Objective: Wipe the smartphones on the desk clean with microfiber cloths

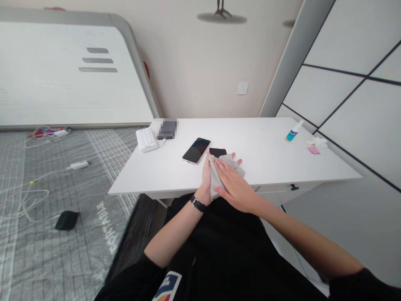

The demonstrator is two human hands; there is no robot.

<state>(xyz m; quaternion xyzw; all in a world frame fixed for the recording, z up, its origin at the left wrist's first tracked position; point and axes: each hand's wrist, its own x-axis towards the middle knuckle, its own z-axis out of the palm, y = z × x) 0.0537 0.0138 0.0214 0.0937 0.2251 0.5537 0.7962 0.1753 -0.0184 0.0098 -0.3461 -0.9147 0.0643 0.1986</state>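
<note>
My left hand (206, 179) holds a black-screened smartphone (217, 152) from below, its fingertips showing past the far right edge. Over most of that phone lies a light grey cloth (216, 182). My right hand (235, 186) presses the cloth down onto the screen with its fingers lying along it and the thumb on the near side. Both hands are above the front edge of the white desk (266, 154). A second, larger smartphone (196, 150) rests screen up on the desk, just left of the held one.
At the desk's left lie a white plug-like block (146, 139) and a dark blurred-out object (168, 128). To the right stand a small spray bottle (293, 131), a pink slip (313, 150) and crumpled white tissue (320, 143). Cables and a black object (67, 220) lie on the grey mat at left.
</note>
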